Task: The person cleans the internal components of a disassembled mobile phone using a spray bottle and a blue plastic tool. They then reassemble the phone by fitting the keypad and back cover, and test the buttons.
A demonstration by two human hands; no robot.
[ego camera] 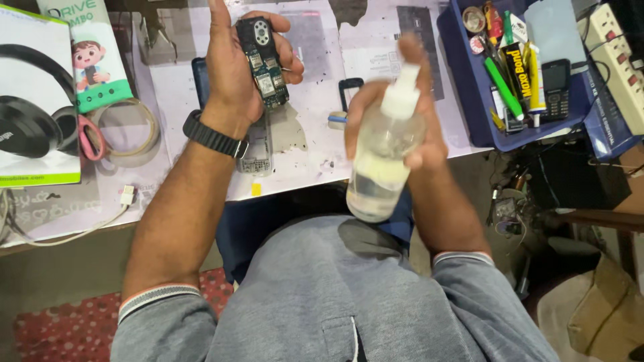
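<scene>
Workbench: a pale, scuffed and peeling top, crowded all round the person's arms. A slip from either hand would land on clutter, not on bare surface.

Headphone box: lies at the far left edge, well apart from the hands. Little risk there.

Blue tray: on the right, full of markers, tubes and a small keypad phone. It sits near the spray hand, so I'd say a wide mist could wet what lies in it.

Spray bottle: clear, part full of clear liquid, white nozzle on top, held upright above the lap and the table edge. It is blurred, so I cannot tell just where the nozzle points.

Right hand: wrapped round the bottle, one finger up at the nozzle. In my judgement, too much liquid is the main danger, running over the board and pooling.

Left hand: wearing a dark wrist strap, closed loosely on the circuit board, thumb on one edge and fingers on the other.

Circuit board: a bare phone board, dark with small metal parts, held upright over the bench, to the left of the bottle. The edge grip looks light; a wet board might slip.

Phone shell: a grey keypad casing lying on the bench below the left wrist, right where drips would fall.
</scene>
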